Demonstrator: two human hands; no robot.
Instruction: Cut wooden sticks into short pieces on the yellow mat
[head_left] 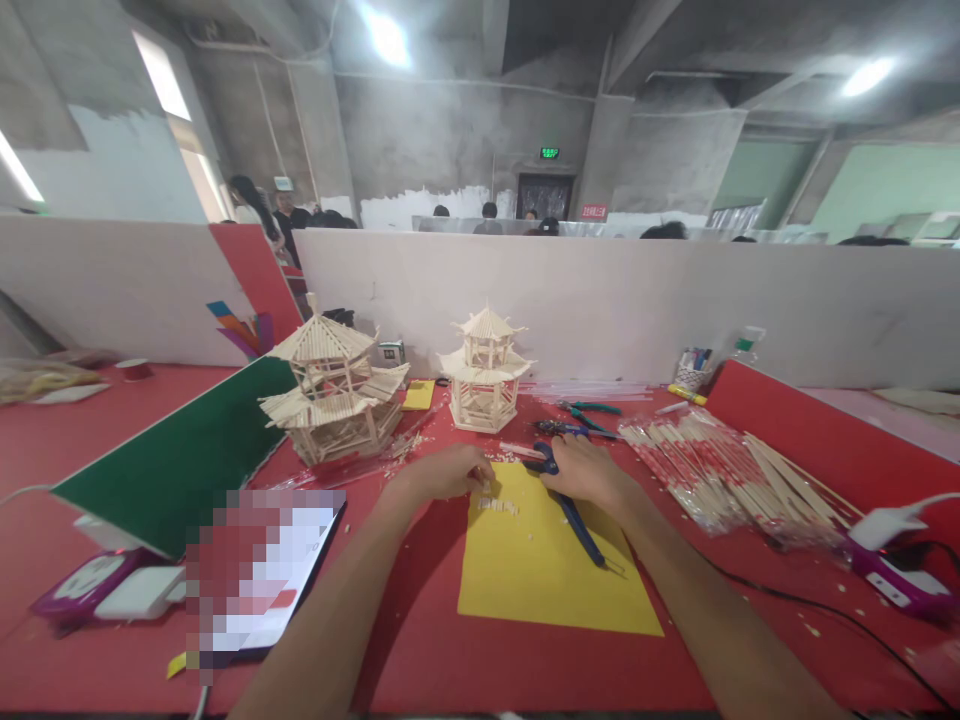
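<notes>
My left hand (pixel 452 470) is at the top left edge of a yellow sheet (pixel 540 590), its fingertips pinched together. What sits between them is too small to make out. Just below lie several short cut pieces of wooden stick (pixel 497 505). My right hand (pixel 585 467) curls over a dark blue-handled cutter (pixel 577 525), which lies slanted across the sheet with a wire loop at its lower end. A pale stick (pixel 521 450) lies by the cutter's head. Behind the hands stands a small two-tiered stick pavilion (pixel 487 375), and a larger one (pixel 334 390) is further left.
Bundled chopsticks in plastic wrap (pixel 701 465) lie on the right, near green-handled pliers (pixel 592 410). A tablet (pixel 300 580) is at left, with a green board (pixel 180 450) behind. Power strips (pixel 90 585) flank the red table; a black cable (pixel 787 597) crosses its right side.
</notes>
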